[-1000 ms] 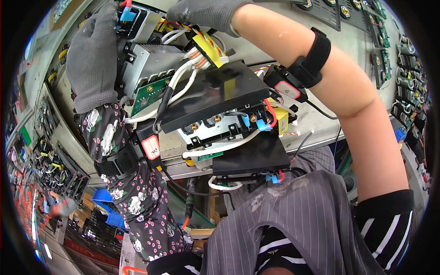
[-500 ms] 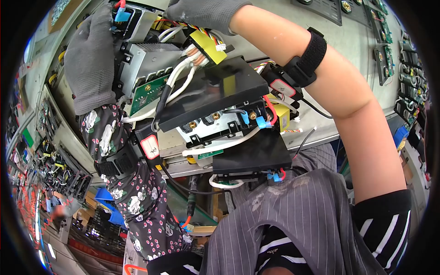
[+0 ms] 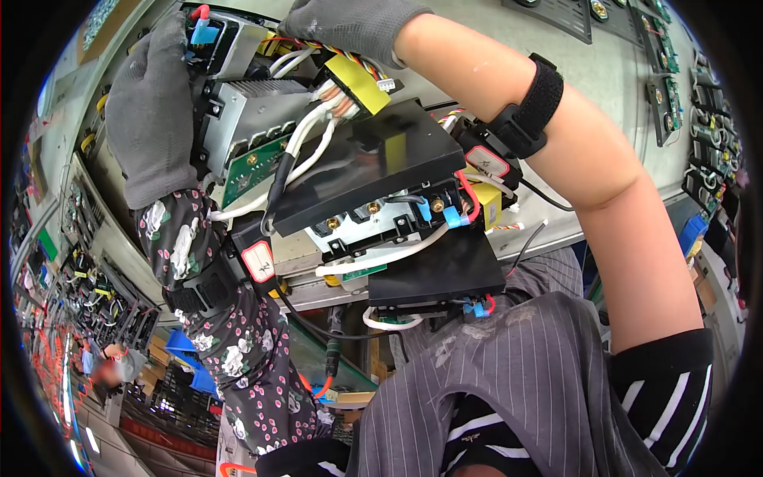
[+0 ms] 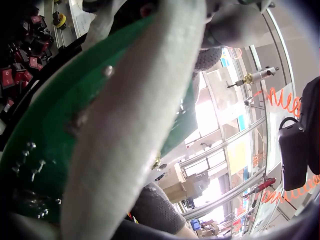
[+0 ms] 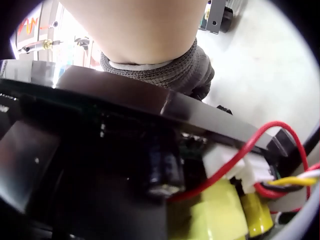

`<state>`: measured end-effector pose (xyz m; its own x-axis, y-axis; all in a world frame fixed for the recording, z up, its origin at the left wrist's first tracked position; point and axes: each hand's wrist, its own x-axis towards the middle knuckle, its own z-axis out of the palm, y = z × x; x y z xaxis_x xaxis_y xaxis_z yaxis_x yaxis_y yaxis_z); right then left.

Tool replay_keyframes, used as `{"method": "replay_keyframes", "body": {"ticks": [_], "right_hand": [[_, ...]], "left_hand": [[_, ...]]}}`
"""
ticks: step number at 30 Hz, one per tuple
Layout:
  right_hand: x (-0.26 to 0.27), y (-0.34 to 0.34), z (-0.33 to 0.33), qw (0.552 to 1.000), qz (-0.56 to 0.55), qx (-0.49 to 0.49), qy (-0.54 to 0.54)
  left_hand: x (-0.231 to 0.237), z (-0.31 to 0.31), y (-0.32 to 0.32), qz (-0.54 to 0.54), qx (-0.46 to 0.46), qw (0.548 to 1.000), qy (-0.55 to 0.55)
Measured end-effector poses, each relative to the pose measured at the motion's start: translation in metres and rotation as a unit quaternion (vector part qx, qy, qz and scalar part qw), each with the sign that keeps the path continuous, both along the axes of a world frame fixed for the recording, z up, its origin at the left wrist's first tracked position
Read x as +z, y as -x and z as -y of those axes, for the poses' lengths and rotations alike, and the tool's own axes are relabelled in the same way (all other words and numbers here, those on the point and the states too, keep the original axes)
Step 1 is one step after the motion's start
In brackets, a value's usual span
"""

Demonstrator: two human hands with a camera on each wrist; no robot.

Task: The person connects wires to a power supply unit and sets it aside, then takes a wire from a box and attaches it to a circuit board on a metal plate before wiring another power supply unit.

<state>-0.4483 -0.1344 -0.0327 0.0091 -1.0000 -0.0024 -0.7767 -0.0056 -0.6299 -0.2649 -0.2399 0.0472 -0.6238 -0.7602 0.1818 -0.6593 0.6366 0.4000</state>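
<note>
My left hand, in a grey knit glove, lies along the left side of a heatsink unit with metal fins. A green circuit board is on the unit's near side; the same board fills much of the left wrist view behind a thick white cable. My gloved right hand is at the unit's far end, beside twisted coloured wires and a yellow-wrapped coil. Its fingertips are hidden, and I cannot tell what either hand grips. The right glove's cuff shows beyond a black edge.
A black-topped unit lies nearer my body, with another black unit below it at the bench edge. Loose white cables stick out between them. Circuit boards and dark plates are on the bench at right.
The left hand and the finned unit have shifted slightly left and toward my body. The yellow-wrapped coil has turned, its white connector now higher. The right hand moved slightly left.
</note>
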Motion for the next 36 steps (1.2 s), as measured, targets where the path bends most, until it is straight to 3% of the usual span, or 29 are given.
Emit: {"method": "replay_keyframes", "body": {"ticks": [2,4,7,9,10,12,13,16,20,22,23,24,27,32,34,36], "right_hand": [[0.002,0.000,-0.001,0.997,0.053,-0.044,-0.032],[0.007,-0.002,0.000,0.989,0.106,-0.087,-0.063],[0.004,-0.006,0.005,0.991,0.075,-0.101,-0.040],[0.002,-0.011,0.015,0.999,-0.024,-0.038,-0.008],[0.007,-0.010,0.012,0.999,-0.024,-0.039,-0.007],[0.023,-0.007,0.007,0.953,0.212,-0.174,-0.127],[0.021,-0.006,0.009,0.954,0.209,-0.175,-0.122],[0.020,0.001,0.007,0.965,0.187,-0.150,-0.109],[0.037,0.022,0.002,0.943,0.231,-0.114,-0.209],[0.019,0.029,0.003,0.967,0.224,-0.089,-0.081],[-0.012,0.026,0.011,0.974,0.193,-0.061,0.102],[-0.006,0.026,0.015,0.974,0.190,-0.065,0.106],[0.015,0.027,0.014,0.967,0.221,0.087,-0.090],[0.008,0.021,0.017,0.987,0.107,0.113,-0.049],[0.015,0.015,0.011,0.993,0.009,0.106,-0.053],[0.022,0.013,0.008,0.993,0.008,0.100,-0.066]], "left_hand": [[0.004,-0.003,0.001,0.003,-0.003,1.000,0.000],[0.011,-0.010,0.006,0.080,0.027,0.996,-0.025],[0.024,-0.022,0.016,0.060,0.083,0.992,-0.078],[0.018,-0.019,0.012,0.027,0.064,0.995,-0.065],[0.016,-0.019,0.010,-0.006,0.044,0.998,-0.050],[0.016,-0.019,0.010,0.012,0.056,0.997,-0.048],[0.017,-0.016,0.011,0.027,0.067,0.996,-0.045],[0.018,-0.014,0.015,0.017,0.040,0.998,-0.044],[0.026,-0.021,0.015,0.078,0.054,0.992,-0.082],[0.028,-0.024,0.015,0.081,0.047,0.993,-0.077],[0.027,-0.026,0.015,0.076,0.055,0.992,-0.085],[0.028,-0.026,0.016,0.071,0.064,0.991,-0.093],[0.026,-0.031,0.017,0.032,0.051,0.995,-0.082],[0.025,-0.033,0.017,0.017,0.031,0.999,-0.018],[0.026,-0.036,0.018,0.012,0.038,0.998,-0.037],[0.025,-0.036,0.018,-0.012,0.049,0.996,-0.067]]}}
